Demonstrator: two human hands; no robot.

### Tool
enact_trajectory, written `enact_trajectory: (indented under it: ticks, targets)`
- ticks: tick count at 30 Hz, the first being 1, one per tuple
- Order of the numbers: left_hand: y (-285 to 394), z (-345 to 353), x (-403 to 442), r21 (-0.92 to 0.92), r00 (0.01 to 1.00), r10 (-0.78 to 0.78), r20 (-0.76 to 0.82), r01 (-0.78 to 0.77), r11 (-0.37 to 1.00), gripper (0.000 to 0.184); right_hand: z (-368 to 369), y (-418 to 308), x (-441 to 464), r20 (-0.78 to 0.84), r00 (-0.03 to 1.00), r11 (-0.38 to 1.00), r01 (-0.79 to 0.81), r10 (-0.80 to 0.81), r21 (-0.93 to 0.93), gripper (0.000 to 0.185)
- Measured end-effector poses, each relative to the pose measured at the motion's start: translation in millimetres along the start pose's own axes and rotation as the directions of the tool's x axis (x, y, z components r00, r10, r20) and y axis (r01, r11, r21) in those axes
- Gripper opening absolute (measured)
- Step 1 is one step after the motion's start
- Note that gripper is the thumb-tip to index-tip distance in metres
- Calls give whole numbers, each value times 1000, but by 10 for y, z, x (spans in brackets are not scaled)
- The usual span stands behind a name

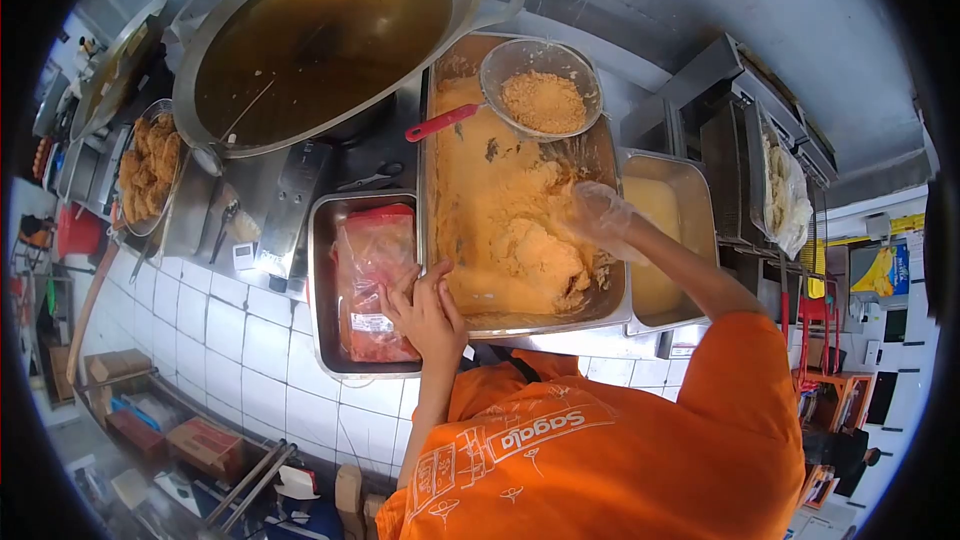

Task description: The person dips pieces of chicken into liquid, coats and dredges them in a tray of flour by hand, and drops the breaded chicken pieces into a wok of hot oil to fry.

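My left hand [428,308] is bare. Its fingers are spread and rest on a clear plastic bag of raw meat [365,250] with a white label, in a steel tray [322,340]. My right hand [603,218] wears a clear plastic glove and is over the right side of a large metal pan [470,325]. Orange-yellow breading flour [540,255] lies heaped and clumped in that pan, close to the glove. Blur and the glove hide how the right fingers are set. A sieve [543,90] with a red handle holds crumbly breading at the pan's far end.
A large wok of oil [325,40] stands at the upper left. Fried pieces [148,168] fill a basket further left. To the right is a tray of pale yellow liquid [655,200]. Scissors [372,177] lie between wok and meat tray. Metal racks [735,160] stand at right.
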State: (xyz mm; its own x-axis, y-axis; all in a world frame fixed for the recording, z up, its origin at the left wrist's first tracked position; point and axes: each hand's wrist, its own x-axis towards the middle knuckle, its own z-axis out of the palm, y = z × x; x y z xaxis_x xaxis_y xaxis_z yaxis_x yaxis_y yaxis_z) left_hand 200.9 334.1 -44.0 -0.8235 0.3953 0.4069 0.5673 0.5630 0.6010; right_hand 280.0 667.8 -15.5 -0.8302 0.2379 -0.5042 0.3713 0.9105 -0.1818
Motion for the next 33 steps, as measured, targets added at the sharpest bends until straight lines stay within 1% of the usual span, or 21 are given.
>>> enact_trajectory:
  ticks: [1,2,5,7,9,10,11,12,13,15,17,19,20,21,23,25,26,28,30,32,33]
  targets:
    - [-14,8,-9,0,1000,-3,4,3,1000,18,314,121,158,-158,987,990,-9,-13,-139,50]
    - [-22,18,-4,-1,1000,-5,6,5,1000,18,375,87,219,-311,949,961,-40,-49,-274,47]
    - [11,8,8,8,1000,-17,-3,18,1000,18,62,-140,230,40,998,962,-45,57,-270,66]
    - [10,11,4,13,1000,-15,1,15,1000,18,334,26,507,142,988,941,-6,57,-338,64]
    - [10,8,-1,15,1000,-23,5,23,1000,19,637,228,769,200,979,969,71,-23,-238,65]
    - [20,7,-2,14,999,-32,7,32,999,19,664,294,788,197,975,987,127,-105,-102,66]
    - [27,9,1,12,999,-41,8,41,999,19,689,347,834,227,969,995,98,-94,-7,67]
    - [36,15,9,18,999,-45,4,45,999,19,714,400,881,256,963,994,63,-83,86,68]
    - [49,25,18,22,999,-49,3,49,999,19,523,252,820,336,942,990,-62,15,128,70]
    - [53,12,-10,38,998,-56,19,56,998,20,455,81,676,417,899,896,-292,136,336,73]
    - [57,29,3,59,997,-67,28,65,996,20,504,-45,495,432,888,684,-413,157,602,76]
    - [73,41,22,65,997,-73,30,71,995,22,457,-187,313,485,869,474,-472,104,744,79]
    - [77,29,7,71,997,-73,39,70,995,23,403,-286,195,515,856,371,-496,54,785,80]
    - [83,20,-3,69,996,-75,45,72,995,23,227,-501,94,592,786,365,-612,179,701,80]
    - [91,14,12,65,996,-73,50,70,995,26,-143,-949,-22,690,595,304,-804,411,512,79]
    - [91,16,15,64,997,-67,48,64,996,28,79,-858,27,646,754,330,-644,118,690,89]
    - [88,11,13,65,997,-64,46,61,996,29,241,-800,86,591,806,316,-553,-35,771,94]
    - [87,-16,22,39,996,-60,61,58,998,34,599,-781,349,664,747,277,-644,28,713,95]
    - [82,-22,20,18,997,-56,51,56,998,38,777,-711,466,670,742,221,-654,-2,724,90]
    - [65,6,12,3,998,-58,15,58,998,40,809,-581,460,601,791,147,-585,-115,798,81]
    - [56,18,7,0,998,-57,8,57,998,41,712,-532,402,519,837,62,-517,-174,854,76]
